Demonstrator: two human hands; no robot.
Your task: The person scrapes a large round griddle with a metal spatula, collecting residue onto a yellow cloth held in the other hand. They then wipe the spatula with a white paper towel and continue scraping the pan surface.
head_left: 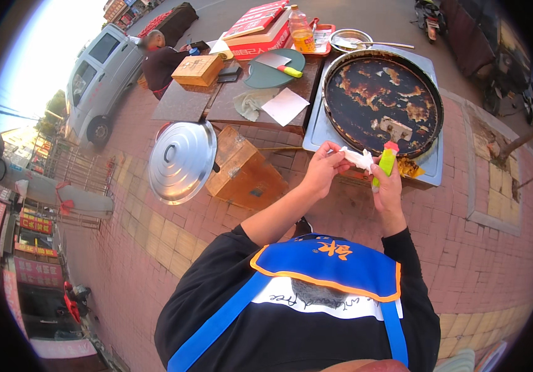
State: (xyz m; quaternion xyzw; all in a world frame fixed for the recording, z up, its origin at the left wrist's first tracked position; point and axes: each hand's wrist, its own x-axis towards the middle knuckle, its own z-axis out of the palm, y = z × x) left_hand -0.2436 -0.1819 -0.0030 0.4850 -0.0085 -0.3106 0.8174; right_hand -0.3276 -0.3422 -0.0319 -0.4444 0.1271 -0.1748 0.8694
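Observation:
In front of me, my right hand [389, 190] grips the green handle [385, 165] of a scraper. The scraper's flat, dirty metal blade [396, 129] lies over the near edge of a large round black griddle pan [357, 100]. Burnt brown residue [417, 111] covers patches of the pan. Between the fingertips of my left hand [321, 168] is a crumpled white tissue [357, 158]. The tissue reaches across to my right thumb, beside the scraper handle. Yellow-brown scraps [410, 168] sit by the pan's near rim, partly hidden by my right hand.
Left of the griddle, a table [187, 104] carries a green cutting board [266, 80] with a cleaver [273, 60], an oil bottle [301, 32], a cloth [250, 103] and a wooden box [197, 69]. A metal lid [180, 162] leans by a wooden crate [243, 172]. A person [162, 65] is behind.

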